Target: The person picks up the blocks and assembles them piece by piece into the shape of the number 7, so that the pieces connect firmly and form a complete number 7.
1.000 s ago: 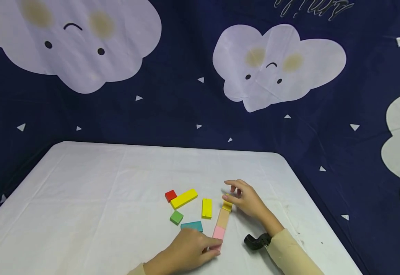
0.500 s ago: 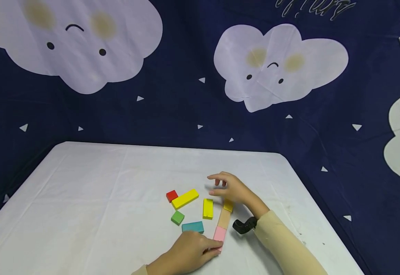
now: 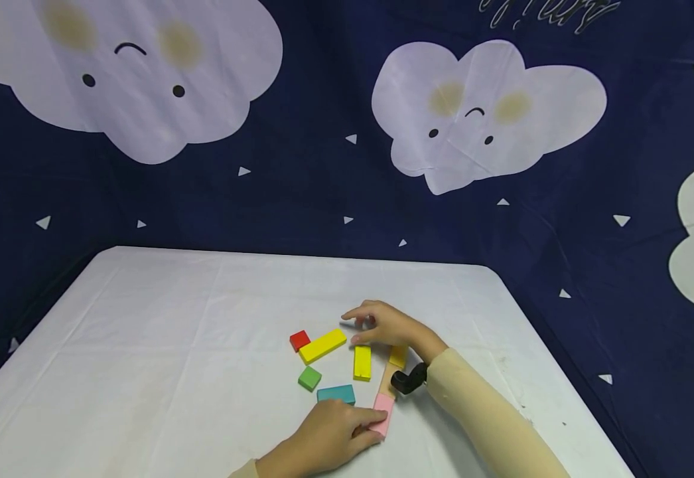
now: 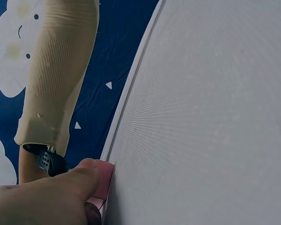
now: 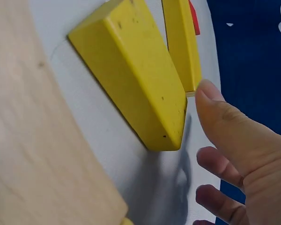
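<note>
My left hand (image 3: 329, 435) pinches a pink block (image 3: 385, 406) at the near end of a row; the left wrist view shows thumb and finger on that pink block (image 4: 104, 180). Beyond it in the row lie a tan block (image 3: 387, 380) and a darker yellow block (image 3: 399, 356), partly covered by my right wrist. My right hand (image 3: 387, 325), holding nothing, hovers with fingers spread beside a short yellow block (image 3: 361, 364) and a long yellow block (image 3: 323, 346). In the right wrist view, its thumb (image 5: 215, 108) is near the ends of both yellow blocks.
Left of the row, a red block (image 3: 300, 340) touches the long yellow one. A green block (image 3: 309, 378) and a teal block (image 3: 336, 394) lie nearer. A black wrist camera (image 3: 409, 379) hangs over the tan block. White cloth covers the table (image 3: 174, 358).
My right hand has moved left from above the row's far yellow block to the loose yellow blocks. My left hand stays at the pink block.
</note>
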Action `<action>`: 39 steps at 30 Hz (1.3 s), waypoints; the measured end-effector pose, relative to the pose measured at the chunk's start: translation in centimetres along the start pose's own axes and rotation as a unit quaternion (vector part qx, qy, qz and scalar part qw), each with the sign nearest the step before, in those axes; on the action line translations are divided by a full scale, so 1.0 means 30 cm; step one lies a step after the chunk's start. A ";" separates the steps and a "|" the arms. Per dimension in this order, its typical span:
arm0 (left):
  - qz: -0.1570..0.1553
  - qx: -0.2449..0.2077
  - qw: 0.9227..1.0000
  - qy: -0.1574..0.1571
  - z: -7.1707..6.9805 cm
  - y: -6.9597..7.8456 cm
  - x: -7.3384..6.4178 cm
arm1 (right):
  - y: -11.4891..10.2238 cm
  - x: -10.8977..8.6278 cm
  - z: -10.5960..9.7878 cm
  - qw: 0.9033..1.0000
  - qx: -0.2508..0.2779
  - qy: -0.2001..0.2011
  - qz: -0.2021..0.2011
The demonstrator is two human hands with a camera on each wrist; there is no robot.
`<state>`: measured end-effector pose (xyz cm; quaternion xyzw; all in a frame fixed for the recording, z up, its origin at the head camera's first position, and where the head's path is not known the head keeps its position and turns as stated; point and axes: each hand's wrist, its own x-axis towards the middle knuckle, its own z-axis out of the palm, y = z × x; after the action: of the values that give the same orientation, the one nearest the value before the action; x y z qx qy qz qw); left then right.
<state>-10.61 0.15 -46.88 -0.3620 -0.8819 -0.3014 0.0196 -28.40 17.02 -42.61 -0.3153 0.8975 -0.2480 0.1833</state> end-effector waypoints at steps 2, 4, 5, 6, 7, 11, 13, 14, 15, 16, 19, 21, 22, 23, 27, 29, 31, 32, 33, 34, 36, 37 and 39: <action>-0.004 -0.005 1.000 0.001 0.001 0.000 0.001 | -0.002 0.002 0.000 1.000 0.001 -0.009 -0.003; -0.007 -0.008 1.000 0.003 0.002 -0.001 0.000 | -0.005 0.002 0.000 1.000 0.004 -0.018 -0.005; -0.007 -0.009 1.000 0.004 0.003 -0.002 0.001 | -0.006 0.002 0.000 1.000 0.004 -0.023 -0.004; -0.009 -0.009 1.000 0.003 0.004 -0.002 0.001 | -0.006 0.001 0.000 1.000 0.005 -0.029 -0.004; -0.012 -0.010 1.000 0.001 0.004 -0.002 0.001 | -0.006 0.000 0.000 0.999 0.006 -0.034 -0.002; -0.017 -0.010 1.000 -0.004 0.002 -0.001 0.002 | -0.005 -0.003 0.002 0.999 0.012 -0.045 0.004; -0.017 -0.009 1.000 -0.005 0.000 0.001 0.002 | -0.004 -0.004 0.002 0.999 0.016 -0.047 0.003; -0.017 -0.010 1.000 -0.005 -0.002 0.002 0.002 | -0.002 -0.004 0.003 0.999 0.017 -0.048 0.001; -0.017 -0.012 1.000 -0.006 -0.003 0.002 0.002 | -0.001 -0.004 0.003 0.999 0.018 -0.048 0.003; -0.018 -0.013 1.000 -0.006 -0.003 0.003 0.003 | 0.000 -0.003 0.004 0.999 0.018 -0.047 0.003; -0.018 -0.013 1.000 -0.006 -0.001 0.001 0.003 | -0.003 0.004 0.005 0.999 0.014 -0.038 -0.002; -0.016 -0.013 1.000 -0.003 0.001 -0.002 0.002 | -0.010 0.011 0.005 1.000 0.009 -0.028 -0.007; -0.014 -0.011 1.000 0.001 0.002 -0.003 0.001 | -0.014 0.015 0.006 1.000 0.006 -0.024 -0.009; -0.012 -0.011 1.000 0.003 0.004 -0.004 0.000 | -0.017 0.019 0.007 1.000 0.002 -0.022 -0.010; -0.004 -0.009 1.000 0.009 0.006 -0.007 -0.001 | -0.034 0.034 0.010 0.999 -0.013 -0.034 -0.012; -0.002 -0.009 1.000 0.010 0.006 -0.008 -0.002 | -0.043 0.040 0.011 0.999 -0.018 -0.044 -0.014; 0.001 -0.006 1.000 0.012 0.006 -0.009 -0.002 | -0.051 0.046 0.012 0.998 -0.022 -0.050 -0.020; 0.001 -0.005 1.000 0.013 0.006 -0.009 -0.003 | -0.055 0.050 0.013 0.998 -0.025 -0.051 -0.022; 0.002 -0.005 1.000 0.014 0.005 -0.009 -0.003 | -0.056 0.053 0.013 0.998 -0.029 -0.050 -0.023; 0.003 -0.004 1.000 0.015 0.005 -0.009 -0.003 | -0.057 0.056 0.014 0.998 -0.032 -0.049 -0.023; 0.002 -0.004 1.000 0.015 0.005 -0.010 -0.003 | -0.057 0.060 0.015 0.998 -0.036 -0.046 -0.021; 0.000 -0.005 1.000 0.013 0.004 -0.009 -0.003 | -0.055 0.062 0.016 0.998 -0.037 -0.044 -0.019; -0.003 -0.005 1.000 0.009 0.003 -0.009 -0.002 | -0.049 0.064 0.014 0.998 -0.038 -0.041 -0.012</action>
<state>-10.72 0.00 -47.12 -0.3570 -0.8812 -0.3089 0.0254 -28.93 14.62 -42.45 -0.3423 0.8943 -0.2032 0.2046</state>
